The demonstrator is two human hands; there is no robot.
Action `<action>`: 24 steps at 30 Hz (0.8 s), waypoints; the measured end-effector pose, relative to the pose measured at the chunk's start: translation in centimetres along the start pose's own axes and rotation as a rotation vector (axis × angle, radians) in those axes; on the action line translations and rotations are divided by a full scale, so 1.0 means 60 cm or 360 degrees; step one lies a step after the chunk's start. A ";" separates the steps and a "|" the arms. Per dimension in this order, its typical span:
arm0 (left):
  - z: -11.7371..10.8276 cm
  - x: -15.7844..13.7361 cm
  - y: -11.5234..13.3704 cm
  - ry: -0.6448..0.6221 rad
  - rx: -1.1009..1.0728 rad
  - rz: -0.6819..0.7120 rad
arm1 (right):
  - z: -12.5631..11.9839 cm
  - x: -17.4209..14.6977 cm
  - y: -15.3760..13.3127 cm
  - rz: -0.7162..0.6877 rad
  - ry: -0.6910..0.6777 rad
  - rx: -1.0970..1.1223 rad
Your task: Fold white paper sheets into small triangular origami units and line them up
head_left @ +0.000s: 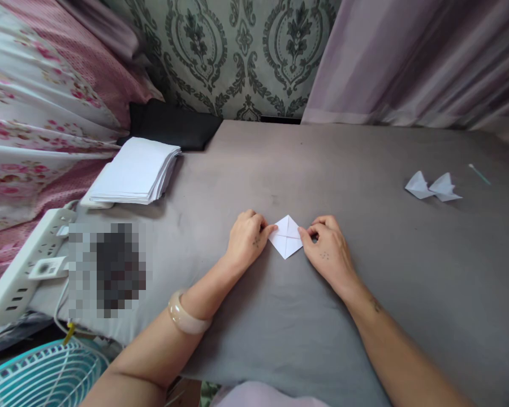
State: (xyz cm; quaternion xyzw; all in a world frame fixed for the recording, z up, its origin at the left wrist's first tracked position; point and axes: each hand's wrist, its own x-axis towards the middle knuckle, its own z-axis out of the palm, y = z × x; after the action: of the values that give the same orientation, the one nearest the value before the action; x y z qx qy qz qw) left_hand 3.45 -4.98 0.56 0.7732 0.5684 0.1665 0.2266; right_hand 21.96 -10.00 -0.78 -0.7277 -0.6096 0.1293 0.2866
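Left hand [249, 240] and right hand [328, 251], fingers curled nearly closed, pinch opposite side corners of creased paper square [287, 246], set diamond-wise between them above grey sheet [280, 311]. Best kept: even, light tension; corners aligned.

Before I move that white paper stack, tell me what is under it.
Part of a white object shows beneath the paper stack, at its lower left. Its remainder and anything else underneath are covered.
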 end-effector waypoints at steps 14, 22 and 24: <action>0.002 -0.005 0.005 0.0001 0.0264 0.0090 | 0.004 0.001 -0.002 -0.0027 -0.0017 -0.0102; 0.002 -0.001 -0.005 0.0010 0.0195 0.0138 | -0.022 0.017 0.014 0.0132 -0.0266 0.0242; 0.000 -0.001 -0.003 -0.0001 0.0212 0.0117 | -0.027 0.017 0.013 0.0145 -0.0272 0.0273</action>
State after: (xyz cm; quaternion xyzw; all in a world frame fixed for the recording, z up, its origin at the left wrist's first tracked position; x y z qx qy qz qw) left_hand 3.30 -5.00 0.48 0.8070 0.5493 0.1362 0.1686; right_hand 23.70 -9.51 0.22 -0.7138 -0.5848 0.2555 0.2886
